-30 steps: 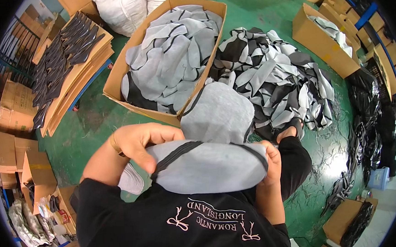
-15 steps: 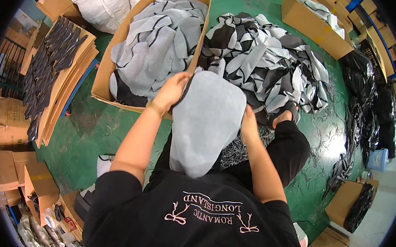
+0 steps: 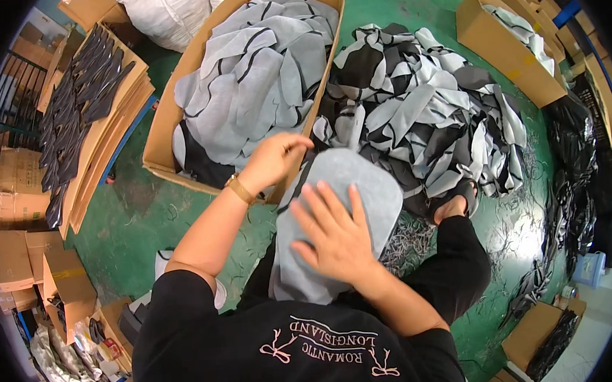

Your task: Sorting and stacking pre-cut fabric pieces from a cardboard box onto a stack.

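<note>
Right hand: pressing flat on the grey fabric piece, fingers spread apart, gripping nothing.
Left hand: hovering at the near edge of the big cardboard box, fingers curling together, possibly pinching the piece's top edge; cannot tell for sure.
Grey fabric piece: one, lying across the lap in black trousers, rounded top end pointing toward the pile.
Wristband: one, gold-coloured, sitting on the left wrist.
Big cardboard box: one, open, brown, standing ahead-left, holding many grey cut pieces with dark edges.
Mixed pile: one heap of black, grey and white pieces, spreading over the green floor, just right of the box.
Second box: one, brown, open, standing far right, holding pale pieces.
Flat cardboard stack: one, leaning left, carrying rows of dark narrow pieces.
White sacks: two, bulging, sitting behind the big box.
</note>
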Demonstrator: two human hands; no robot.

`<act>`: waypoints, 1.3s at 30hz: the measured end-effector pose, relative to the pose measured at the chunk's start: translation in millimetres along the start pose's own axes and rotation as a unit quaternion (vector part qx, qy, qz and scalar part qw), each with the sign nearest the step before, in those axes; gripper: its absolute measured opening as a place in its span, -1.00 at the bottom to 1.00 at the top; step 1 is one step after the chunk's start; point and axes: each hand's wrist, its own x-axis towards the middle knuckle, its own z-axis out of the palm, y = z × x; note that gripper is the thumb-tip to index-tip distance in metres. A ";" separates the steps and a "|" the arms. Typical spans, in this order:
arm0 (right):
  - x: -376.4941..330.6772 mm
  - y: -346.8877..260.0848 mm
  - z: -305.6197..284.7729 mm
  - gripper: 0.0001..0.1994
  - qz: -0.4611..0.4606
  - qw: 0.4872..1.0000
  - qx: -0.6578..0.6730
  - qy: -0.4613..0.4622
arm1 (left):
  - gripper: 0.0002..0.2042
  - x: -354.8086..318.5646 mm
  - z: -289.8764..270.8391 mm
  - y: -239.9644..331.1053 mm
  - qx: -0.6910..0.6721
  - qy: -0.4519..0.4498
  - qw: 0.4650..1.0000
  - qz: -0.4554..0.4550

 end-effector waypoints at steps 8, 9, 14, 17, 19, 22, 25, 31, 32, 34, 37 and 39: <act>8.8 10.7 3.4 -0.52 -0.015 0.999 0.046 -0.008 | -0.27 129.8 55.7 -173.1 -0.108 0.230 0.888 -0.383; 9.4 12.0 4.8 -0.53 -0.009 0.999 0.044 -0.011 | -0.27 139.7 66.4 -178.7 -0.044 0.262 0.879 -0.396; 11.0 13.1 2.9 -0.53 0.001 0.999 0.042 -0.007 | -0.50 170.8 51.3 -176.2 -0.138 0.257 0.876 -0.384; 10.7 11.2 6.0 -0.53 -0.005 0.999 0.048 0.005 | -0.65 172.3 5.7 -131.9 -0.542 0.264 0.742 -0.292; 10.8 8.7 3.9 -0.54 -0.014 0.999 0.050 0.016 | -0.68 159.6 -39.7 -73.8 -0.660 0.195 0.694 -0.211; 5.6 8.2 6.6 -0.56 -0.014 0.992 0.111 0.051 | -0.67 112.8 -86.8 17.3 -0.725 0.107 0.675 -0.079; 5.9 11.9 13.9 -0.47 0.048 0.916 0.394 0.067 | -0.65 52.1 -87.5 66.2 -0.732 0.052 0.679 -0.002; 21.4 17.8 -52.9 -0.19 0.201 0.335 0.918 0.065 | -0.42 -99.5 -41.9 113.2 -0.543 -0.160 0.821 0.073; 16.7 29.0 -58.4 -0.37 0.249 0.357 0.898 0.068 | -0.38 -118.5 -40.4 117.4 -0.452 -0.185 0.871 0.054; -0.2 37.3 -57.2 -0.53 0.220 0.351 0.904 0.105 | -0.31 -131.4 -19.9 100.7 -0.378 -0.313 0.855 0.168; -20.5 21.9 -70.8 -0.61 0.213 0.478 0.842 0.133 | -0.21 -142.0 -12.5 102.9 -0.452 -0.432 0.752 0.209; -35.9 15.3 -78.3 -0.53 0.185 0.547 0.803 0.146 | -0.11 -142.5 -4.2 108.5 -0.684 -0.357 0.614 0.169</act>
